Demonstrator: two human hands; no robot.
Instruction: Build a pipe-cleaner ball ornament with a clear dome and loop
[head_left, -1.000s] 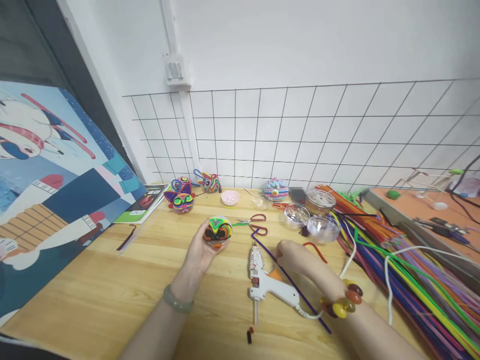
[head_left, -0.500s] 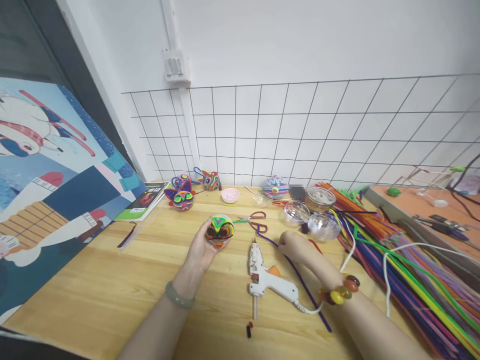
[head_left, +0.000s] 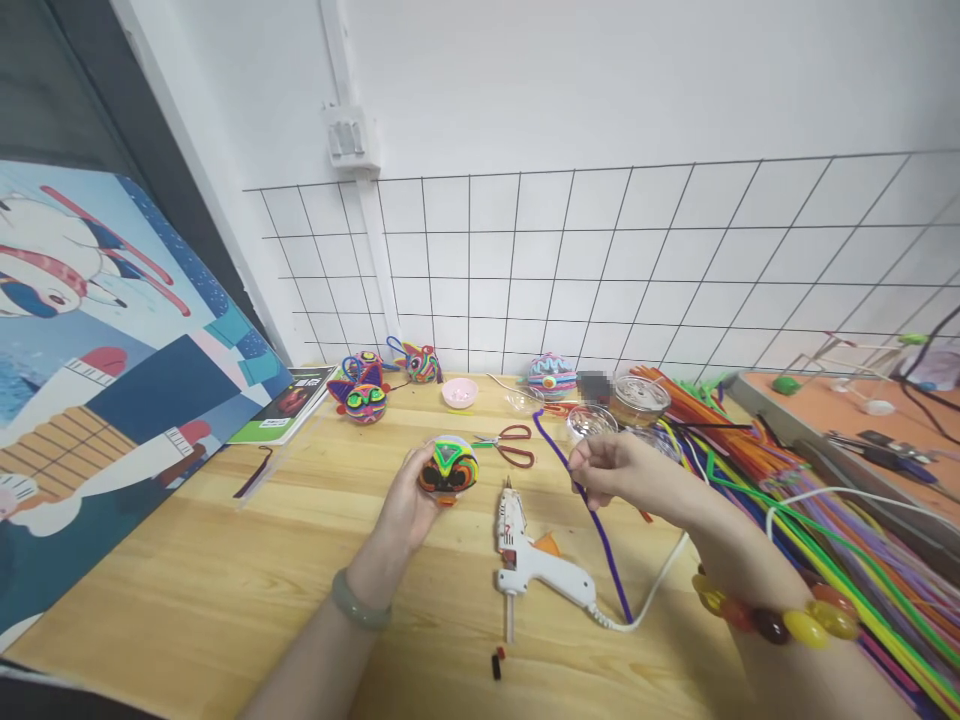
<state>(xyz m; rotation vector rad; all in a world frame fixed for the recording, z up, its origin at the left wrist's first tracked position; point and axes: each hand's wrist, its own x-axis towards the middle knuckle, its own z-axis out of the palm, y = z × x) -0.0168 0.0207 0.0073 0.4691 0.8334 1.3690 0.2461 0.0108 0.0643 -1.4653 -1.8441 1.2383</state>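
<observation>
Our left hand (head_left: 405,505) is closed around the side and underside of a patterned ball (head_left: 448,470) with a green V and 2 dark eye patches, above the middle of the table (head_left: 225,590). Our right hand (head_left: 626,470) pinches a purple pipe cleaner (head_left: 606,545) near its middle; our 2 hands are apart.

To handle these well, we want a light grip on the ball, fingers off its raised pattern, and a pinch that doesn't kink the stem. Its near end lies by the cord (head_left: 664,575) of the glue gun (head_left: 551,578), so we should lift it clear to avoid a snag. The gun lies between our forearms, nozzle toward the far edge; we'd treat that tip as hot. The scissors (head_left: 498,442) lie just beyond.

Near the far left corner, the book (head_left: 262,432) has cover print and a white label, both too small for us to read. We can't make out any brand on the gun.
</observation>
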